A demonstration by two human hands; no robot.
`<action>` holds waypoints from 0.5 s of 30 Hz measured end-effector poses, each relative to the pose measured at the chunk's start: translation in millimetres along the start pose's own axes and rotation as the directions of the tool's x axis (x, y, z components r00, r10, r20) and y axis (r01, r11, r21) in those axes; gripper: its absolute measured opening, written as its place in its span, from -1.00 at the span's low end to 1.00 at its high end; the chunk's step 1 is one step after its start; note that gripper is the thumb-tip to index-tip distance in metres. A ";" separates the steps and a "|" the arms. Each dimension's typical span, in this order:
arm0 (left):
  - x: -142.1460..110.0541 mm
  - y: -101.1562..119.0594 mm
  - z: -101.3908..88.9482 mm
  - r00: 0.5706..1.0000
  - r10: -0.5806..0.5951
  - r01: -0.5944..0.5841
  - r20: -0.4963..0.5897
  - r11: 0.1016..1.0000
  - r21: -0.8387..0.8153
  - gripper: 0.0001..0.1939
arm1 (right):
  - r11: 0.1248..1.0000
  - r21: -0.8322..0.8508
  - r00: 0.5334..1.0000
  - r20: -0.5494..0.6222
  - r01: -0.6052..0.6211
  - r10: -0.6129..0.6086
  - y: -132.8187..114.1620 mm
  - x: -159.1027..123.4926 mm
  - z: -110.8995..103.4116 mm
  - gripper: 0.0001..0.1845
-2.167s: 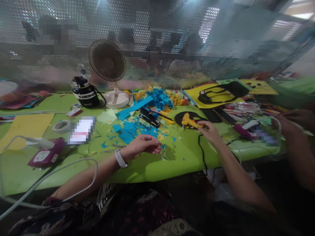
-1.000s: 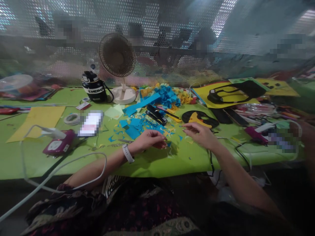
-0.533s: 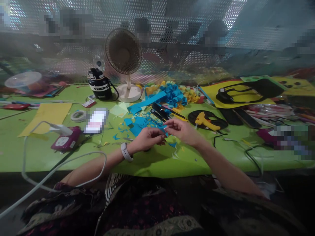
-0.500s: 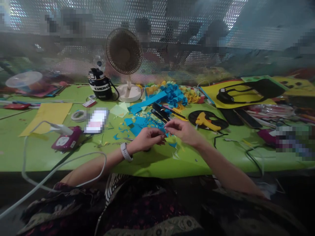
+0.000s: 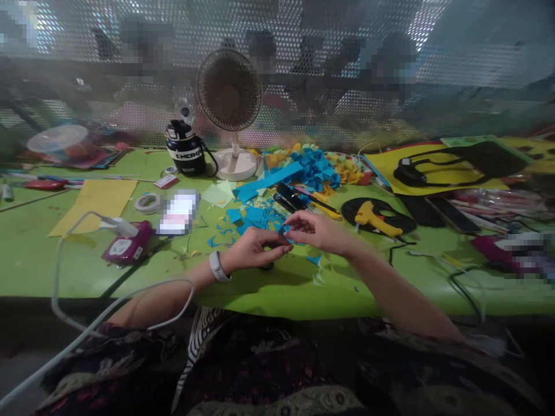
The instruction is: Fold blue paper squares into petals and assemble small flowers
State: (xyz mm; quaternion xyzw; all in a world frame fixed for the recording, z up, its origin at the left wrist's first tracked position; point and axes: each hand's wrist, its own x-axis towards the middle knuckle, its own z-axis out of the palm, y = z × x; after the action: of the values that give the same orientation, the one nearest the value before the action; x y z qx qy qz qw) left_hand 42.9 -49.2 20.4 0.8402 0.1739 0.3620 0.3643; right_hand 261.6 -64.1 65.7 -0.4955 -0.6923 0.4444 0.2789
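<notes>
A person's left hand [image 5: 254, 248] and right hand [image 5: 318, 234] come together low over a green tabletop [image 5: 264, 297], drawn close, it seems, so both can work on one small spot. The right hand's fingers [image 5: 297, 218] bend into a narrow pinch, while the left hand's curl inward with the thumb stretched alongside. A fleck of blue shows at the right fingertips, but the soft, dim view leaves it unclear whether it is gripped or lies beyond; whether the left holds anything cannot be told. Blue paper scraps [image 5: 255, 216] lie just past the hands, with a pile of paper curls [image 5: 318, 167] farther back, likely set apart from the litter of offcuts. At right, a yellow glue gun [image 5: 376, 218] rests on a black round dish [image 5: 403, 211], probably to keep its nozzle off the surface. A phone [image 5: 177, 212] lies face up at left, in easy sight. Green surface runs from the wrists to the near edge, giving the forearms room; the left side is tighter, where a white cable [image 5: 87, 334] loops across the left forearm and a purple power socket [image 5: 126, 245] sits near the wrist
</notes>
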 end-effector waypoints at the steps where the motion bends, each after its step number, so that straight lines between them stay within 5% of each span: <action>1: -0.9 -1.1 -0.5 0.999 0.048 -0.048 0.004 0.998 0.031 -0.77 | 1.000 0.021 1.000 0.005 -0.001 0.001 1.7 3.1 3.3 -0.47; 7: -3.7 -0.8 -7.3 0.987 0.153 -0.156 0.045 0.984 0.081 -0.81 | 0.992 0.130 0.981 0.194 -0.005 -0.021 12.2 7.2 5.4 -0.64; 15: -2.9 2.6 -15.3 0.990 -0.123 0.129 0.067 0.987 -0.100 -0.72 | 0.982 0.185 0.991 0.129 -0.044 0.020 9.3 0.4 4.1 -0.79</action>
State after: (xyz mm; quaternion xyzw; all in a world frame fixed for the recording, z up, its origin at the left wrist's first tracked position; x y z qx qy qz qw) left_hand 29.8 -45.1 28.1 0.8179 0.1966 0.3212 0.4349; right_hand 262.1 -64.1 55.6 -0.4487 -0.6556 0.5427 0.2726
